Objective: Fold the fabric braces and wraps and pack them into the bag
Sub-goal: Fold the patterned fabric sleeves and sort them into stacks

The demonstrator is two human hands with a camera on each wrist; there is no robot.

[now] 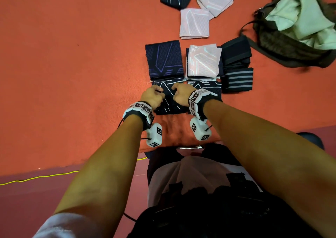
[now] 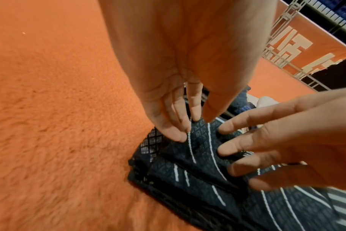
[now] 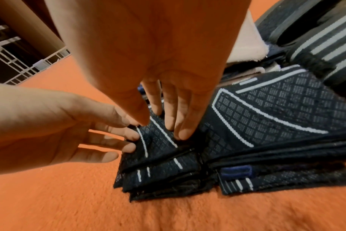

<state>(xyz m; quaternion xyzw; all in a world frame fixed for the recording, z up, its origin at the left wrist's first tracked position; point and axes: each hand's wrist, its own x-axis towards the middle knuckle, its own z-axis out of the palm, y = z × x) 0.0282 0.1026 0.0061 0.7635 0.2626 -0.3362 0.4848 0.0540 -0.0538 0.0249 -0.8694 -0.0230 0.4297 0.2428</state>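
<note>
Both bare forearms reach forward from 6 o'clock toward the middle of the orange carpet [image 1: 72, 55], wrists close together. The left hand [image 1: 152, 97] and right hand [image 1: 182, 96] come down fingers-first on a folded dark brace with white lines [image 1: 170, 99]; fingertips [image 2: 180, 136] press its top layer, thumbs beside them, but whether they pinch the cloth or only press it I cannot tell. More folded braces [image 1: 164, 61] lie just beyond at 12 o'clock. The bag [image 1: 283, 43] sits open at 2 o'clock, cut off by the frame edge, with pale cloth [image 1: 294, 17] inside.
</note>
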